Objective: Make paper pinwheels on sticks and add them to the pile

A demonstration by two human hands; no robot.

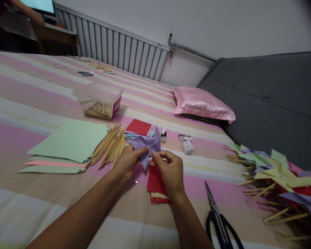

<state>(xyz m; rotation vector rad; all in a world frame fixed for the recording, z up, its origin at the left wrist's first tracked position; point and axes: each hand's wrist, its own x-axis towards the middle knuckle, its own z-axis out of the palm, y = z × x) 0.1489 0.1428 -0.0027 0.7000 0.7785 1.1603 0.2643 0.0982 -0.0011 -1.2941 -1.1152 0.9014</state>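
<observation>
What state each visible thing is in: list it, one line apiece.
Purple pinwheel: folded, held between left hand and right hand
Scissors: blades closed
Plastic box: uncovered, partly filled
Loose sticks: bunched, unattached
Green sheets: uncut-looking, stacked flat
Yellow pinwheel: folded, center fastened
Monitor: lit
Pillow: lying flat

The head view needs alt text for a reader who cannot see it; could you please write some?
A person's left hand and right hand hold a purple paper pinwheel over a striped sheet. Wooden sticks and pale green paper lie to the left; dark-handled scissors and a pile of pinwheels lie to the right.
</observation>
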